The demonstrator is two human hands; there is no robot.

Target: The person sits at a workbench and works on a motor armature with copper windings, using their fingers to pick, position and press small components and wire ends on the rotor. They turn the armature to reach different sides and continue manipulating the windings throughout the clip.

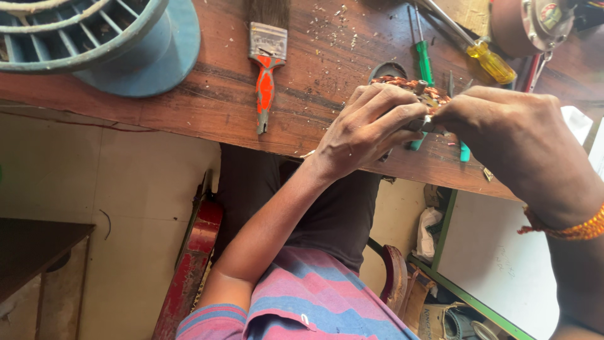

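My left hand [371, 126] is curled over a copper-wound coil [409, 84] that lies on the wooden workbench [207, 101], near its front edge. My right hand [516, 135], with an orange thread band on the wrist, comes in from the right. Its fingertips meet those of the left hand and pinch a small grey metal piece [426, 124] at the coil's near side. Most of the coil is hidden under both hands. A teal-handled tool [464, 151] pokes out from under the right hand.
A paintbrush [265, 69] with an orange handle lies left of the hands. A green screwdriver [425, 60] and a yellow-handled one [494, 62] lie behind the coil. A blue-grey fan housing [94, 38] sits at top left. A red chair [195, 252] stands below the bench.
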